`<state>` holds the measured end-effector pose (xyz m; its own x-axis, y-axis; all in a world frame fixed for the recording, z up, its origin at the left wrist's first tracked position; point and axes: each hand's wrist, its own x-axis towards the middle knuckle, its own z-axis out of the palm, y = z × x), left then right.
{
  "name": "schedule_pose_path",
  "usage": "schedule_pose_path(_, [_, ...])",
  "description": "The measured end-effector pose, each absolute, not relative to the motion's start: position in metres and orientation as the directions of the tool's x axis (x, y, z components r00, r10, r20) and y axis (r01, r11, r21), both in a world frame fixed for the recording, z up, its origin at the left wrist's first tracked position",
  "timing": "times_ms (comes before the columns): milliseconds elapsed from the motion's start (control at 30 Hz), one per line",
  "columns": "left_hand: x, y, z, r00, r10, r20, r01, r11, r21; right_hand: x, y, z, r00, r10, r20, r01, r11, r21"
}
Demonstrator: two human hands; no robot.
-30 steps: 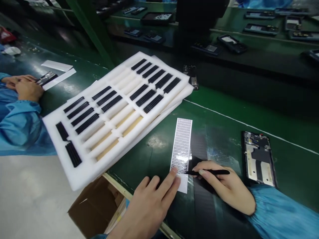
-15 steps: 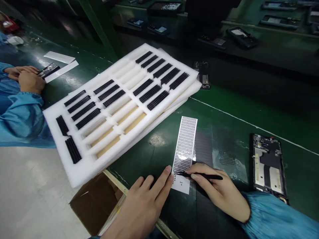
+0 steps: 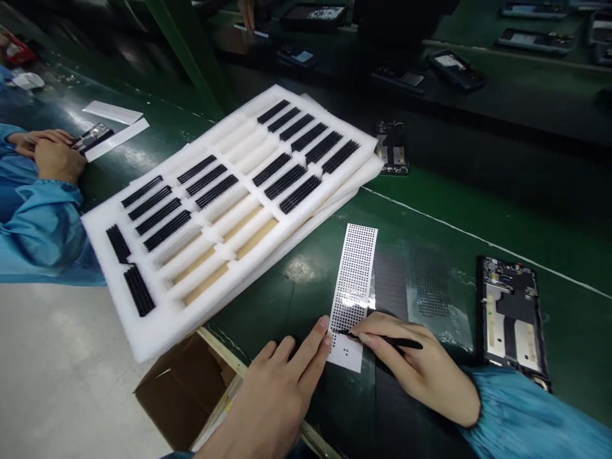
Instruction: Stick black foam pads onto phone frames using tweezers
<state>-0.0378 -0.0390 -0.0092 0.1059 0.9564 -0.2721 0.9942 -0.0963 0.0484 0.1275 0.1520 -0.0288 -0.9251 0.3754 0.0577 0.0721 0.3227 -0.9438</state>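
The fingers of the right hand [image 3: 421, 366] are closed in a narrow pinch around black tweezers [image 3: 401, 342], with the thumb against the near side of the shaft. The tweezers' points reach out past the fingertips onto a white dotted sheet [image 3: 355, 274]; whether they grip a dot is too small to tell. The left hand [image 3: 282, 386] lies palm down, clasping nothing that can be seen. Its two foremost fingers sit close together, their tips touching the sheet's near-side edge just beside the tweezer points, while the other two visible fingers bend back, a gap apart from these. The sheet extends away beyond both sets of fingertips. Beyond the right fingers lie a dark strip [image 3: 391, 284] and a clear film [image 3: 433, 293]; an opened phone [image 3: 511, 315] rests farther right. Past the left fingers is a white foam tray [image 3: 122, 319] holding black pieces [image 3: 167, 231].
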Motion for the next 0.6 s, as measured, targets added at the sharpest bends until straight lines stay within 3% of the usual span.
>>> schedule_pose_path(267, [-0.0447, -0.0415, -0.0135, 0.092, 0.957, -0.275, 0.994, -0.074, 0.076, 0.1193, 0.1596, -0.0259, -0.934, 0.357, 0.024, 0.064, 0.233, -0.970])
schedule_pose_path(600, [-0.0454, -0.0445, -0.0171, 0.100, 0.973, -0.208, 0.991, -0.079, 0.108, 0.1229, 0.1559, -0.0268, -0.929, 0.347, 0.131, -0.007, 0.338, -0.941])
